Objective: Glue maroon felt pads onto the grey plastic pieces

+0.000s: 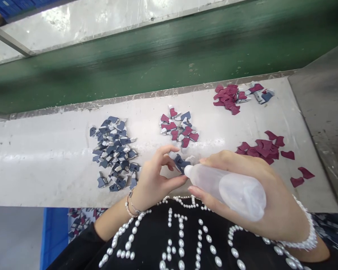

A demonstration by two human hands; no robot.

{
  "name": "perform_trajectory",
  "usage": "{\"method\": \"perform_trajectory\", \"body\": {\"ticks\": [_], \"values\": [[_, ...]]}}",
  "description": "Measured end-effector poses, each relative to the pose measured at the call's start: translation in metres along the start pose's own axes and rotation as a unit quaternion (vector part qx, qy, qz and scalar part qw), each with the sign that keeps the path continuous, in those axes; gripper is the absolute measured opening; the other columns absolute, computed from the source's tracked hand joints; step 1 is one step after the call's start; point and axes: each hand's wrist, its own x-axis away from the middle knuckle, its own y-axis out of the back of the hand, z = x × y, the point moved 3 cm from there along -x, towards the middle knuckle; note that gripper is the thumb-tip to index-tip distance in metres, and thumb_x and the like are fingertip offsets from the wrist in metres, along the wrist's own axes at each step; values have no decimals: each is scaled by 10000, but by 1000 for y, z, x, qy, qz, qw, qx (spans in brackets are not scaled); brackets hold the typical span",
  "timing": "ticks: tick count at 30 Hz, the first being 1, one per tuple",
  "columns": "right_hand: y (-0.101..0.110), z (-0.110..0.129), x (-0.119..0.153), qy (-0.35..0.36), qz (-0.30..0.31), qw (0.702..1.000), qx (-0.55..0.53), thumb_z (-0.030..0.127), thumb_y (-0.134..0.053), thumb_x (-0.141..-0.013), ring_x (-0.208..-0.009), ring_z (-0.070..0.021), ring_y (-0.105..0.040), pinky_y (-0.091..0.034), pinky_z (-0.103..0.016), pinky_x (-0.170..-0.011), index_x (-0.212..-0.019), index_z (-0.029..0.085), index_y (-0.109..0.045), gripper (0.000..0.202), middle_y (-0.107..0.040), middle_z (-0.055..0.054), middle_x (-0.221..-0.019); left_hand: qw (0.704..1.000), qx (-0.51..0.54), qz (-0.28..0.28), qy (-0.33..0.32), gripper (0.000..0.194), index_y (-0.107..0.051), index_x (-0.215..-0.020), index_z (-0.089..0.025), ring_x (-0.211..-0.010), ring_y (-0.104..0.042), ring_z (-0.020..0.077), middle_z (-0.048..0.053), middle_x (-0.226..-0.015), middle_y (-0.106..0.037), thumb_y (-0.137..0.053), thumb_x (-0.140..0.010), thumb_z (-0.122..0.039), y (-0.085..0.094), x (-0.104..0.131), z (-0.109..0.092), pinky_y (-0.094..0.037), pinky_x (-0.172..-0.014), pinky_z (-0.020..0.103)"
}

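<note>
My left hand point(157, 176) pinches a small dark blue and grey part point(181, 162) between thumb and fingers, in front of my body. My right hand point(250, 187) is wrapped round a translucent squeeze bottle point(228, 189), tilted so that its white tip point(188, 171) meets or nearly meets the part; exact contact is unclear. Just beyond my hands lies a small pile of red, blue and white parts point(174, 126). To the left is a larger pile of blue and grey parts point(112, 150). Loose red pieces point(263, 149) lie right of my hands.
The white work surface point(45, 157) borders a green belt point(169, 63) running across behind it. Another red pile point(227, 98) sits at the back right, near a metal panel point(326, 105). A blue bin point(55, 232) holding more parts stands below the front edge at left.
</note>
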Motion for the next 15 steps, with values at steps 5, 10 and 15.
{"method": "perform_trajectory", "body": {"ticks": [5, 10, 15], "values": [[2, 0, 2, -4, -6, 1000, -4, 331, -701, -889, -550, -61, -600, -448, -215, -511, -868, 239, -501, 221, -624, 85, -742, 1000, -11, -2, -1, 596, -501, -1255, -267, -704, -618, 138, -41, -767, -616, -820, -754, -221, 1, 1, 0, -505, -667, 240], [2, 0, 2, -6, 28, 1000, 5, 351, -686, -895, -528, -76, -597, -435, -245, -495, -907, 241, -538, 185, -613, 84, -705, 1000, -5, -3, -7, 616, -503, -1266, -256, -695, -634, 144, -42, -750, -625, -826, -744, -206, 1, 0, -1, -523, -680, 249], [5, 1, 0, -8, 9, 1000, -17, 343, -700, -891, -581, -61, -631, -459, -211, -529, -963, 239, -552, 195, -655, 80, -784, 1000, 4, 13, -10, 611, -499, -1276, -269, -682, -621, 122, -61, -727, -627, -823, -762, -211, 0, 0, -3, -515, -671, 218]]}}
